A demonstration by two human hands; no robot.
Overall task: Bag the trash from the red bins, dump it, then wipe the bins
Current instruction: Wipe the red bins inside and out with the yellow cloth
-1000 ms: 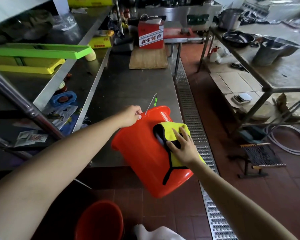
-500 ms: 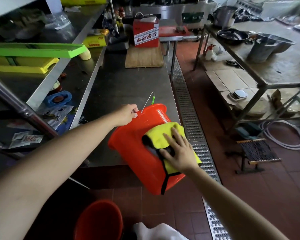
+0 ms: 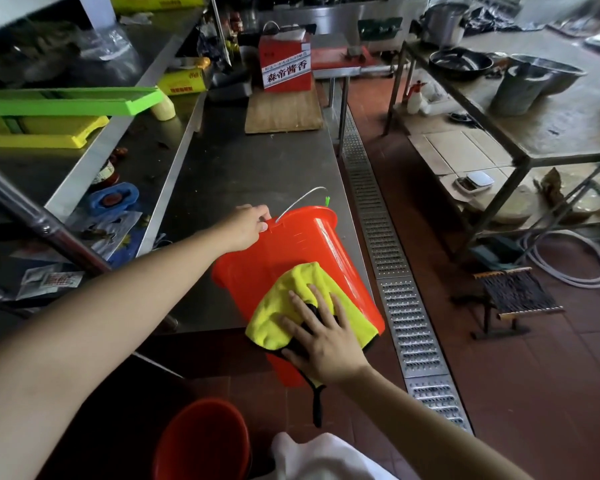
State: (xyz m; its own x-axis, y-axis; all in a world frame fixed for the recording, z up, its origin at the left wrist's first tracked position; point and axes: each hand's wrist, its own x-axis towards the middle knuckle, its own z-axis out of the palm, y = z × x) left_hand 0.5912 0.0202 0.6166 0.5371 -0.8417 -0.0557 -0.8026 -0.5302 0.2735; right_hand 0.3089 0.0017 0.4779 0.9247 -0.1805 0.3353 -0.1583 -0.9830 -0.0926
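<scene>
1. Our left hand grips the rim of the tilted red bin, fingers curled, at the table edge.
2. Our right hand presses the yellow cloth flat against the bin wall, fingers spread.
3. The floor drain runs just beside the table; open floor lies beyond.

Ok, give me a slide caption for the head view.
Left hand grips the tilted red bin's rim while the right hand presses a yellow cloth against its side.

Red bucket: glossy moulded plastic, thin wire bail handle. Yellow cloth: matt, fluffy microfibre with black trim. Steel worktable: dull brushed metal, smudged. Cutting board at its far edge: rough bare wood. Floor drain grate: perforated shiny metal. Floor tiles: matt red-brown.
</scene>
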